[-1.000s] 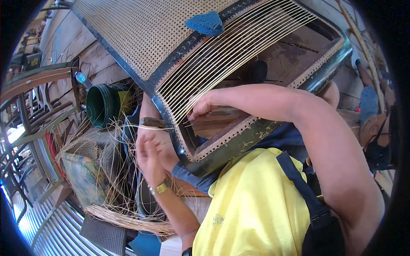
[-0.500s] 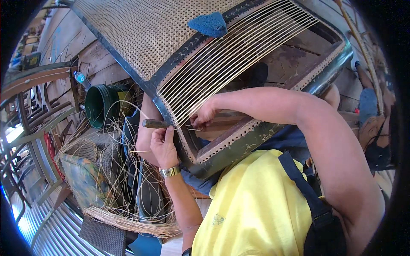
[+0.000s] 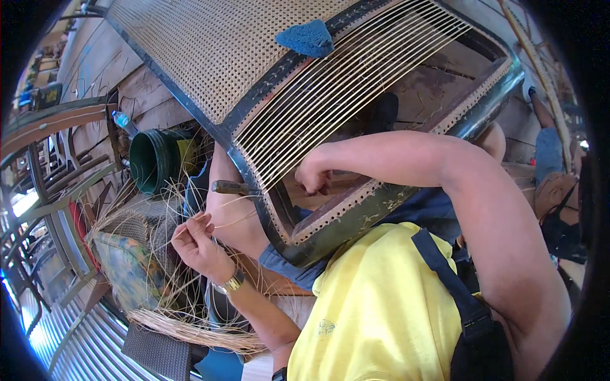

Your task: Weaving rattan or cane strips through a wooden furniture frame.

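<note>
A dark wooden chair frame (image 3: 346, 222) with drilled holes along its edge lies across my lap. Parallel cane strands (image 3: 337, 95) run over its opening. Left of the frame, my left hand (image 3: 202, 249) pinches a thin cane strand (image 3: 240, 220), which trails toward the frame's left rail. In the opening, just beneath the nearest strands, my right hand (image 3: 312, 174) has its fingers curled; what they hold, if anything, is hidden. A tool with a dark handle (image 3: 230, 187) juts from the left rail, its tip in the edge near the last strand. Neither hand touches it.
Finished woven cane (image 3: 190, 57) fills the upper panel, with a blue cloth (image 3: 306, 39) on the crossbar. At left are a green bucket (image 3: 149, 162), loose cane strands (image 3: 197, 327), a camouflage-patterned cushion (image 3: 127, 270) and wooden chair frames (image 3: 57, 124). Another person's leg (image 3: 548, 149) shows at far right.
My left hand has left the tool's handle and moved left and down, drawing a cane strand outward. My right hand has shifted slightly right, away from the rail. The tool stays in place.
</note>
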`<state>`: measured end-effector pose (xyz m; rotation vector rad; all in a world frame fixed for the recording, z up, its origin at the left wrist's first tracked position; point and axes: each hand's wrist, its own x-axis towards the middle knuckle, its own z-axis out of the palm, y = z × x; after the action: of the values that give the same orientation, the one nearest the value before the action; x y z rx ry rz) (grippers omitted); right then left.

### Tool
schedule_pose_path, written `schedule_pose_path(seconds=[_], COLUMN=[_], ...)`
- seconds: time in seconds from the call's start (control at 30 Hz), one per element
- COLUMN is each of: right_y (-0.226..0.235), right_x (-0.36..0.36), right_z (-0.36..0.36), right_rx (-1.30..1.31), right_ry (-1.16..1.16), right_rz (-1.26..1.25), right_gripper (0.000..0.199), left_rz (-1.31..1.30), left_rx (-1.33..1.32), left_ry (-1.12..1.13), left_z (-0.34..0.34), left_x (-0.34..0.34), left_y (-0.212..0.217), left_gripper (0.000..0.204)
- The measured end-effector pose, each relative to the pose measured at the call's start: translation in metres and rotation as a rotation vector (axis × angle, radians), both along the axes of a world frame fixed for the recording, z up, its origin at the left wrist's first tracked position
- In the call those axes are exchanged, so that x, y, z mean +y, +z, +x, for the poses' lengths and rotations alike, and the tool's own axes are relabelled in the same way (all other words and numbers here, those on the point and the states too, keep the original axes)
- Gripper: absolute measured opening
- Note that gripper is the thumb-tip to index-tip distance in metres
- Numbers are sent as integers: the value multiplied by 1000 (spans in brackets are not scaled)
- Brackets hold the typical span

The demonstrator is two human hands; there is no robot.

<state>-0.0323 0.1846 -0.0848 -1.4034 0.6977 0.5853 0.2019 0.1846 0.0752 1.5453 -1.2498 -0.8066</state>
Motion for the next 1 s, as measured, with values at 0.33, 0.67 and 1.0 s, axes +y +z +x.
schedule_pose_path(seconds=[0.33,0.67,1.0], right_y=[110,149,125], right_x=[22,69,38], right_z=[-18,26,-8], right_rx=[-179,-636,165], right_ry=[-423,-902,-598], right_rz=[-576,-1238,-796], right_gripper=[29,33,26], left_rz=[-8,-459,-516], left_rx=[-101,-626,-242], left_ry=[-97,-1083,-1098], left_z=[-38,-216,-203], left_x=[-8,98,110], left_y=[61,85,65], left_gripper=[8,21,31])
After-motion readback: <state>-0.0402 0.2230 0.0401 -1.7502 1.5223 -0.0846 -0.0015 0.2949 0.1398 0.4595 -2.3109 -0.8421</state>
